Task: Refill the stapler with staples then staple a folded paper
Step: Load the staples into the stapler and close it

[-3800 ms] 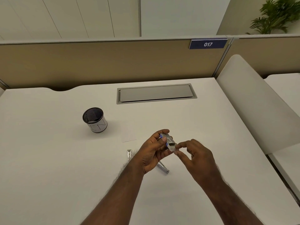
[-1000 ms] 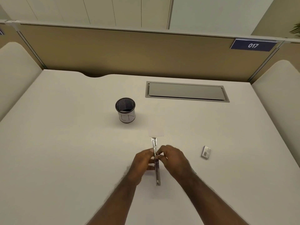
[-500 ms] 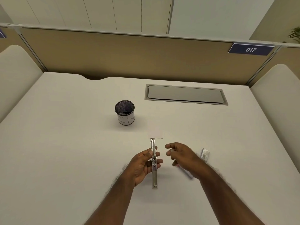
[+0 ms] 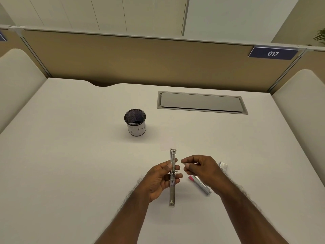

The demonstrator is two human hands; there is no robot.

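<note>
One stapler [image 4: 172, 175] — slim, silvery, opened flat — in left hand [image 4: 161, 180].

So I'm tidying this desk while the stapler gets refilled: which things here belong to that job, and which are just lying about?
For the job:
- opened stapler, held in the left hand
- right hand, fingers pinched together
- metal piece with pink end
- small staple box
- folded paper

Lying about:
- mesh cup
- cable hatch

A mesh cup [image 4: 135, 122] stands on the desk [image 4: 70, 155] near a grey cable hatch [image 4: 202, 102].
</note>
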